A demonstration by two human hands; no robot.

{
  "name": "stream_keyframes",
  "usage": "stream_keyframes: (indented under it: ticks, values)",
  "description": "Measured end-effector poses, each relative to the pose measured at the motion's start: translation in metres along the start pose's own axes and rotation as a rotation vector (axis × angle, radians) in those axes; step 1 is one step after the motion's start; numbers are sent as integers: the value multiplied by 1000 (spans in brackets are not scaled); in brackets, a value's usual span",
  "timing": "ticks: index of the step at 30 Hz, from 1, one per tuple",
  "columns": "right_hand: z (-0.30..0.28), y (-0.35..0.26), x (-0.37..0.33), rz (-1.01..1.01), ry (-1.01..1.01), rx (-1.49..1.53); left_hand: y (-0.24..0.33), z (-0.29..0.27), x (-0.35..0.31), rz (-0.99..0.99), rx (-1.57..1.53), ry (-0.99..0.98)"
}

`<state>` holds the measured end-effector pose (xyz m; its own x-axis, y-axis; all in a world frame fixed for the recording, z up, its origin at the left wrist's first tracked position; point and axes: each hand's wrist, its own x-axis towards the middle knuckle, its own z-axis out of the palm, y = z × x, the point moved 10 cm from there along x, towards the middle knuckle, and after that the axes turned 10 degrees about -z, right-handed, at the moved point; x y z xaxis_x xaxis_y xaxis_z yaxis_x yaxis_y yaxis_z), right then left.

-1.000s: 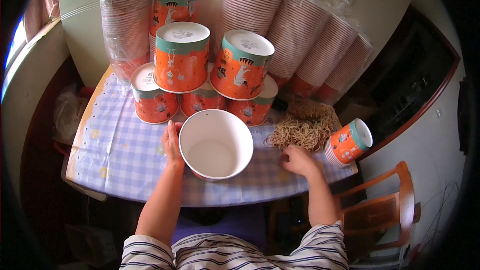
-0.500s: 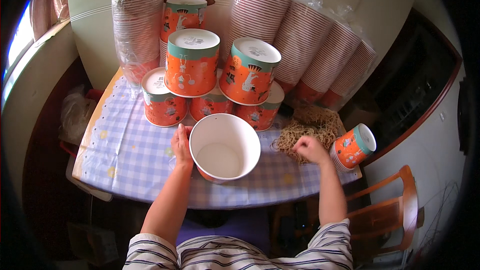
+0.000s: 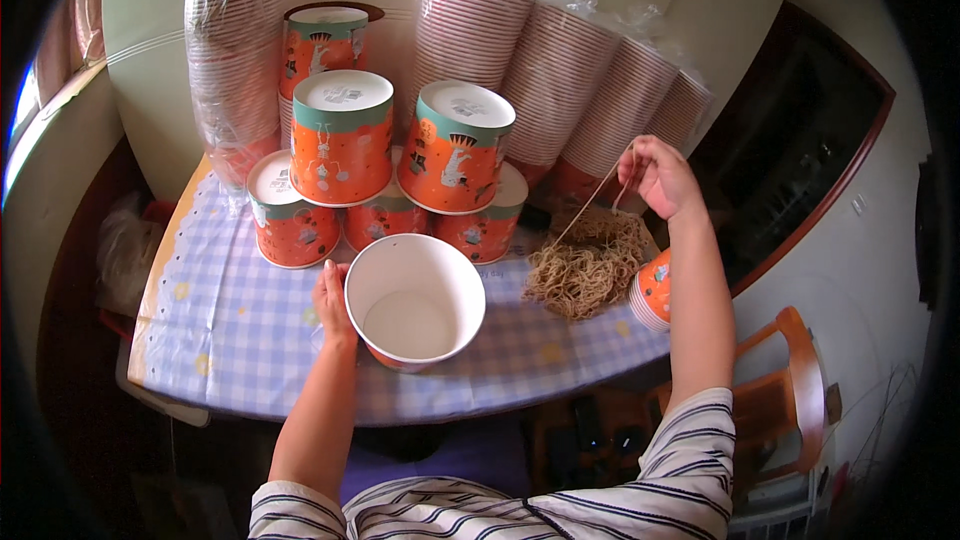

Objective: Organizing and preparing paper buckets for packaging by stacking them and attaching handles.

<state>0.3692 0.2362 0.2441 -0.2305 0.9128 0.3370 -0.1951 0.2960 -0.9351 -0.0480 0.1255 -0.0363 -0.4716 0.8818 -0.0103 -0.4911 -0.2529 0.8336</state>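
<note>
An orange paper bucket (image 3: 415, 300) with a white inside stands at the table's front, its mouth tipped up toward me. My left hand (image 3: 331, 300) holds its left side, the thumb near the rim and the other fingers partly hidden behind the wall. Raised over the right side of the table, my right hand (image 3: 660, 178) pinches a thin tan rubber band (image 3: 590, 205). That band runs taut down to a tangled pile of tan rubber bands (image 3: 575, 275). A short loop also hangs from the fingers.
Behind the bucket, upturned orange buckets (image 3: 343, 155) are piled in two tiers. Tall nested stacks in plastic (image 3: 560, 80) line the wall, another stack (image 3: 235, 60) at left. My right forearm partly covers a smaller stack (image 3: 653, 290). A wooden chair (image 3: 800, 380) stands at right.
My right hand has risen from the pile, drawing a rubber band up with it. The left hand stays on the bucket. The whole view has shifted slightly.
</note>
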Motion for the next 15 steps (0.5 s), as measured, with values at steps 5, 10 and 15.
stream_keyframes:
  ticks: [5, 10, 15]
  values:
    - [-9, -36, 1, -160, 193, 108, 1, 1, 0, 30, 98, 39]
    - [7, -39, -13, -226, 234, 217, 9, 5, -4, 43, 101, 27]
    - [55, 36, -53, -110, 147, 305, 9, 0, -5, 15, 80, 60]
